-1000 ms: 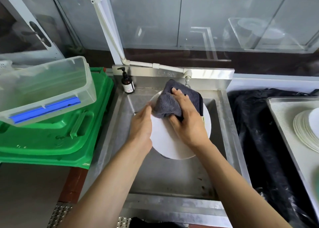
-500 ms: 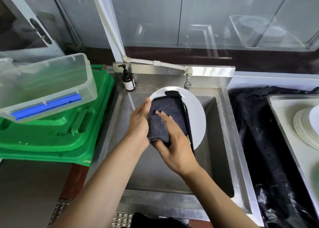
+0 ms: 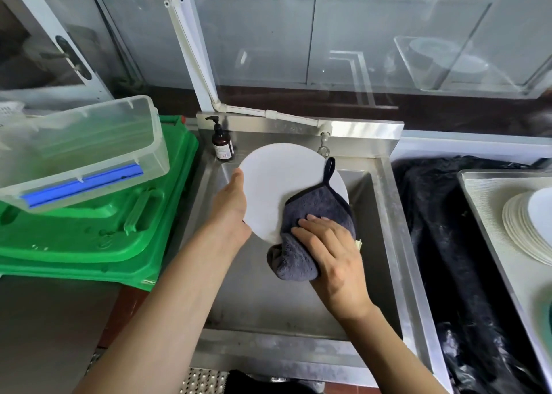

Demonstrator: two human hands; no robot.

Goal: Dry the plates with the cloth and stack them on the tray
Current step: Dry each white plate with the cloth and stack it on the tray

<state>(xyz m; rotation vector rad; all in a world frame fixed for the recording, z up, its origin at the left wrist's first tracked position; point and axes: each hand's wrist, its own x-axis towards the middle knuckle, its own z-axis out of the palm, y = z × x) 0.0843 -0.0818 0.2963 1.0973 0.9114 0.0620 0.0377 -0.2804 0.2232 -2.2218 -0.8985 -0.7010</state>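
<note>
Over the steel sink [image 3: 385,214], the left hand [image 3: 231,207] grips a smooth round white plate [image 3: 280,184] by its rim; right hand [image 3: 331,253] fingers [image 3: 310,225] lie spread, pressing the fluffy grey cloth [image 3: 310,211] against the plate's lower right edge.

A commercial dishwashing area: steel sink [image 3: 385,244], stacked plates [image 3: 525,229], green plastic crates [image 3: 89,244].
</note>
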